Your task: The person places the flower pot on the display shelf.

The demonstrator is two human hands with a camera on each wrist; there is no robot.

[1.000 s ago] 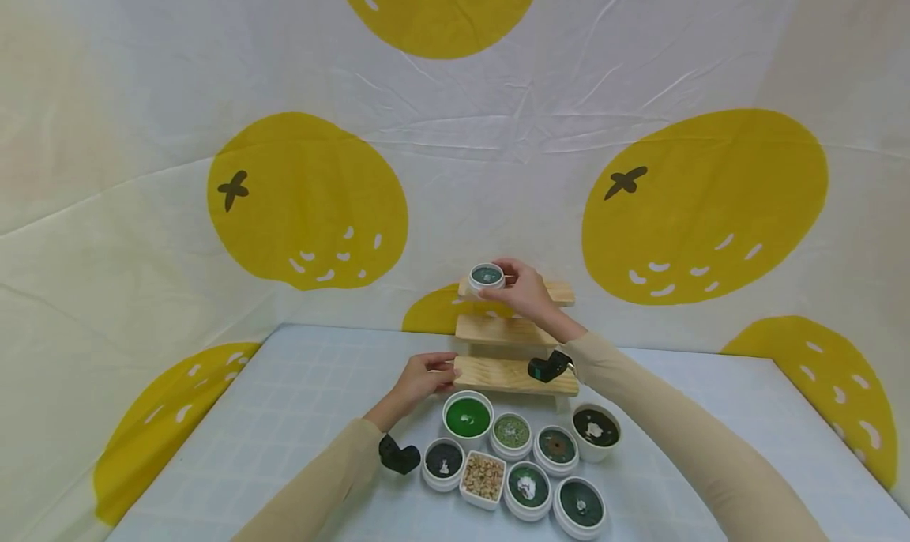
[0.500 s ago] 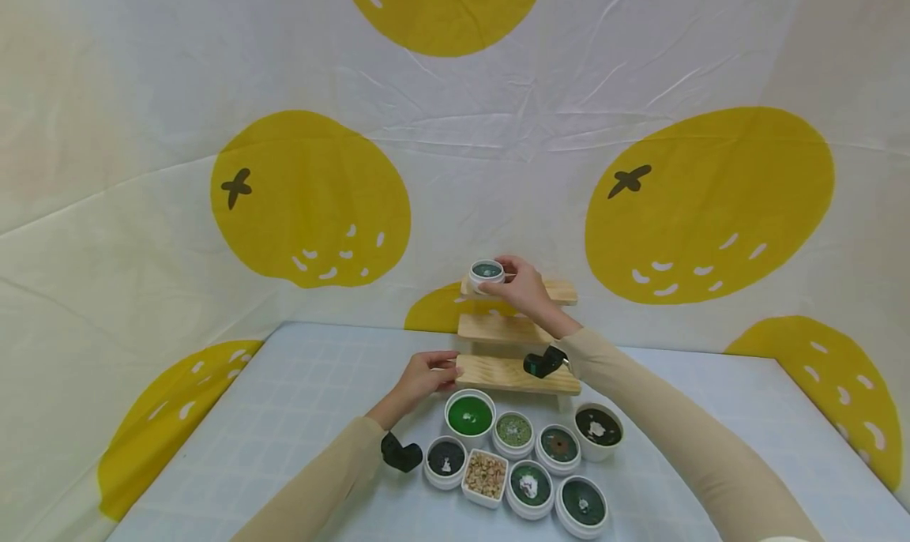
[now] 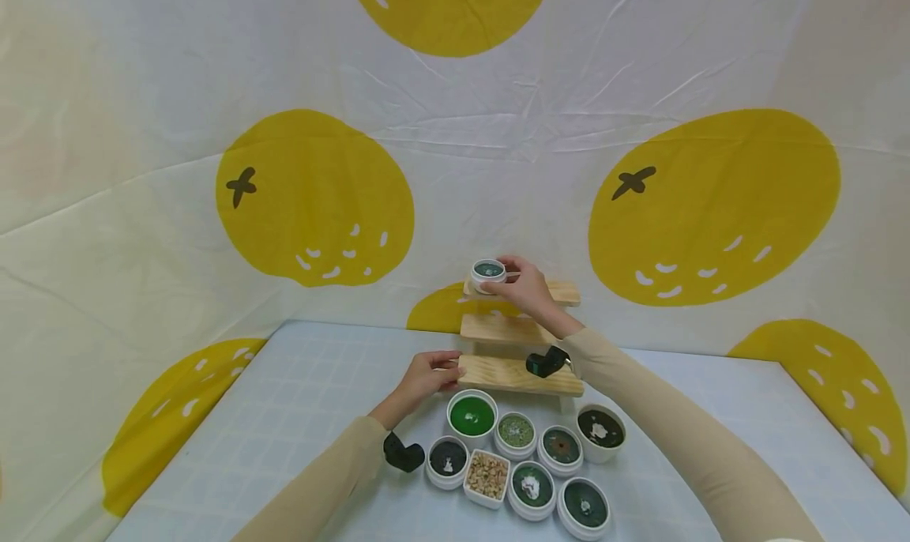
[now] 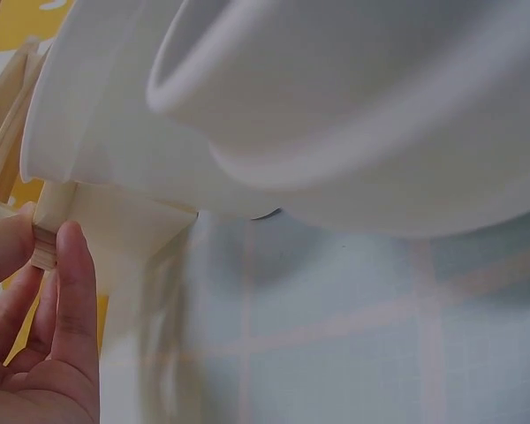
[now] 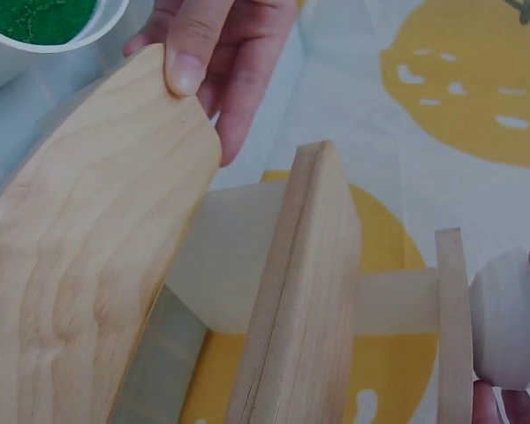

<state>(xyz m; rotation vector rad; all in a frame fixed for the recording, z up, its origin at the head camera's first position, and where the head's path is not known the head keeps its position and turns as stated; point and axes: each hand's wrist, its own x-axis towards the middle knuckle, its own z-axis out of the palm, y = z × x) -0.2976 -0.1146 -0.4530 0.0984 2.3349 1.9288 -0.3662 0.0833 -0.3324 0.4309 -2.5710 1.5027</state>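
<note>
A three-step wooden stand (image 3: pixel 508 374) stands on the table at the back. My left hand (image 3: pixel 425 376) pinches the left end of its lowest board between thumb and fingers; the left wrist view shows the same grip at the board's edge (image 4: pixel 55 216). Up at the top board (image 3: pixel 565 293), my right hand (image 3: pixel 528 289) holds a small round white pot (image 3: pixel 488 273) with dark green contents. Thumb and fingers grip the pot's right side, and it sits upright at the board's left end. In the right wrist view, the pot's base (image 5: pixel 503 322) is right against the top board.
Several round white pots with green or dark contents cluster before the stand, among them a bright green one (image 3: pixel 472 415) and a dark one (image 3: pixel 600 427). A square dish of tan bits (image 3: pixel 486 476) is among them. A lemon-printed cloth (image 3: pixel 498 194) hangs behind the table.
The head view has shifted slightly. Both hands keep their holds, and the pot stays at the top board's left end.
</note>
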